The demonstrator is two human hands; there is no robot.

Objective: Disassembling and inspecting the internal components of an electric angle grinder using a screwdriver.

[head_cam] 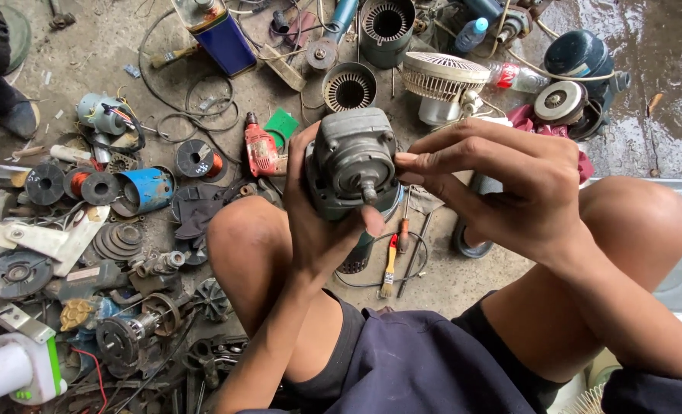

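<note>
A grey electric motor (pixel 354 157) with a short shaft pointing toward me is held up between my knees. My left hand (pixel 318 218) grips it from the left and below, thumb near the shaft. My right hand (pixel 502 188) reaches in from the right, fingertips touching the motor's right side and front cover. Below the motor, on the concrete floor, lie a small yellow-handled brush (pixel 389 268) and a screwdriver (pixel 404 234).
The floor at left is crowded with motor parts, copper coils (pixel 200 159), a blue cylinder (pixel 145 189) and a red drill (pixel 260 151). Stator housings (pixel 349 87), a white fan guard (pixel 443 73), a blue can (pixel 222 34) and bottles lie ahead. Wet ground is at the right.
</note>
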